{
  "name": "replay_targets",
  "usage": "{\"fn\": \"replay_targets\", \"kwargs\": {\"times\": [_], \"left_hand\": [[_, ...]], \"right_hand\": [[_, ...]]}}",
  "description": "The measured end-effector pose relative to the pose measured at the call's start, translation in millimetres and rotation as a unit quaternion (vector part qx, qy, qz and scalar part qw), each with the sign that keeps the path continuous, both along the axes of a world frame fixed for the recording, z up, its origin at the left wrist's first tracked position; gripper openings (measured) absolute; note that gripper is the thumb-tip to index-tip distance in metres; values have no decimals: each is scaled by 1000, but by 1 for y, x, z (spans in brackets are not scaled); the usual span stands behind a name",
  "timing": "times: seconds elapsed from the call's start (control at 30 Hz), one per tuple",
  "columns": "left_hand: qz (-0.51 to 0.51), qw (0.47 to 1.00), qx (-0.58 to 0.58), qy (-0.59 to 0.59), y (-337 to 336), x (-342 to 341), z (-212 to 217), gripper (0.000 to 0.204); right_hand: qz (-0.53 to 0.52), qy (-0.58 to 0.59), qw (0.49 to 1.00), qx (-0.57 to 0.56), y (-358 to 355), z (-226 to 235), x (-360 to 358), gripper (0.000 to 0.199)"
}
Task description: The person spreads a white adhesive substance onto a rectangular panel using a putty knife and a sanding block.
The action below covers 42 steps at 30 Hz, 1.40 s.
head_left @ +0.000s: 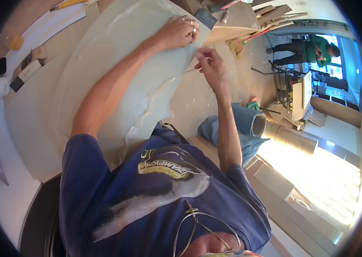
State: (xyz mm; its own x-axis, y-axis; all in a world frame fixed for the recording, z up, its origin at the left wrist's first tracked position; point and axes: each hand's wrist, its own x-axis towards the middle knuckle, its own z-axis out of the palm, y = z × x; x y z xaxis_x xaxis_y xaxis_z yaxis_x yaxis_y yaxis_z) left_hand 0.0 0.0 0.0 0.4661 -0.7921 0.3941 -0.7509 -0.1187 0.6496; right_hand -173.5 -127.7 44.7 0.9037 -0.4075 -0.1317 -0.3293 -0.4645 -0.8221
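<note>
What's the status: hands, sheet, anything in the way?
Left hand flat on pale sheet, fingers curled at its edge. Right hand pinches a thin stick at that edge. Nothing blocking.

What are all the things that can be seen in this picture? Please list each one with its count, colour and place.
pale round sheet: one, milky white, on the worktop under both hands
wooden worktop: one, light brown, left and centre
thin stick: one, pale, at the sheet's edge in the right hand
broom: one, straw head and red handle, on the floor at top right
rolls: two, grey and beige, on the floor to the right
blue cloth: one, beside the rolls
other person: one, in green, far right by the window
blue shirt: one, lower centre
left hand: one, with rings, pressing on the sheet
right hand: one, pinching the thin stick
</note>
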Motion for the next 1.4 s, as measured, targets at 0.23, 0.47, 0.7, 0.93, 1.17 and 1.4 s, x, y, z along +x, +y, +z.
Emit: {"fn": "replay_targets", "kwargs": {"times": [0.23,0.47,0.7,0.93,1.17,1.4], "left_hand": [[2,999,-29,-13,2,5,0,16],[-5,1000,-7,0,-1,1,-2,19],[-29,999,-40,-9,3,2,-3,27],[-64,998,-2,4,7,5,7,18],[-53,998,-7,29,10,2,9,19],[-70,997,-4,30,7,5,9,21]], "right_hand": [[77,-63,959,-264,24,-1,10,22],[44,-4,976,-213,29,-5,8,17],[57,32,997,33,30,8,20,17],[2,-45,989,143,13,-5,-1,20],[100,-55,956,-270,36,4,-9,20],[62,51,994,68,41,14,12,17]]}}
